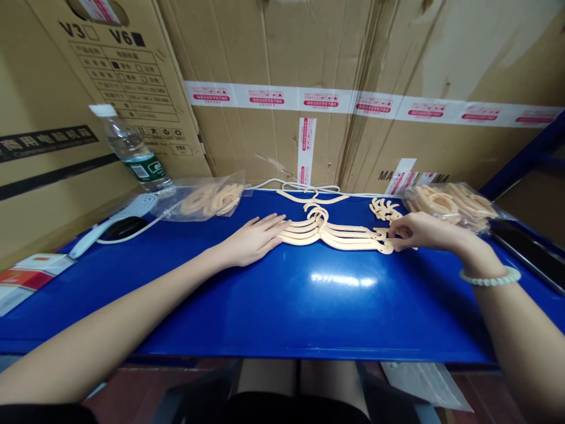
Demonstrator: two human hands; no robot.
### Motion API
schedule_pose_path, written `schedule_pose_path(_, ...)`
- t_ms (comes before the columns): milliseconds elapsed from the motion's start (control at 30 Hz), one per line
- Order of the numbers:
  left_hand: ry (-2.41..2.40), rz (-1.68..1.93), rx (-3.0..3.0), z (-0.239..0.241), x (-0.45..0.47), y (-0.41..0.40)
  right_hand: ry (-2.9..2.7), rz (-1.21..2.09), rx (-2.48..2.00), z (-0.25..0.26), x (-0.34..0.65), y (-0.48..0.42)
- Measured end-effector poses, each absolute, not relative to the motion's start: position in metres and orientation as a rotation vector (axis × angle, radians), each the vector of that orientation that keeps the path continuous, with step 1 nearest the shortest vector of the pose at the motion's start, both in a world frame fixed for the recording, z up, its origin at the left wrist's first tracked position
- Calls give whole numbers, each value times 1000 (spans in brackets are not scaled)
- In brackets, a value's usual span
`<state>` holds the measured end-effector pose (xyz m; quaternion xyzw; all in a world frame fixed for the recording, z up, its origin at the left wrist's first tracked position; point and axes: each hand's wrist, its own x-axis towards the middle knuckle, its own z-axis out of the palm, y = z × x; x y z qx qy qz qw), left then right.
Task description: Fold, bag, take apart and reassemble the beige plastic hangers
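1. The cardboard boxes (362, 70) fill the whole back of the scene, a wall of brown card crossed by white tape with red print.
2. In front of them runs the glossy blue table (282, 306), with both forearms reaching out over it.
3. Centre stage, the stack of peach plastic hangers (339, 234) lies flat on the table, hooks pointing toward the boxes.
4. At the right edge a clear bag of hangers (454, 203) sits just beside the stack; a second bag (207, 200) lies off to the left.
5. A water bottle (132, 150) stands tilted against the boxes at far left, a white cable looping near it.
6. The left hand (253, 238) rests flat and open, fingertips touching the left end of the stack, clasping nothing.
7. The right hand (421, 231), a bead bracelet at the wrist, pinches the right end of the stack between its fingertips.
8. Smallest of all, a loose cluster of small hangers (383, 208) lies just behind that hand.
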<state>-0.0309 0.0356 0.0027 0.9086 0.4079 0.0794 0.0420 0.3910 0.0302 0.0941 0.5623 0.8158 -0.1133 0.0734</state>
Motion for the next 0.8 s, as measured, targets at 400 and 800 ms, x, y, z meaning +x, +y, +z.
schedule_pose_path(400, 1198, 376, 2804, -4, -33, 38, 2617, -269, 1749, 92, 403, 37)
schedule_pose_path(800, 1102, 471, 2843, -5, -31, 40, 2534, -497, 1729, 90, 398, 27)
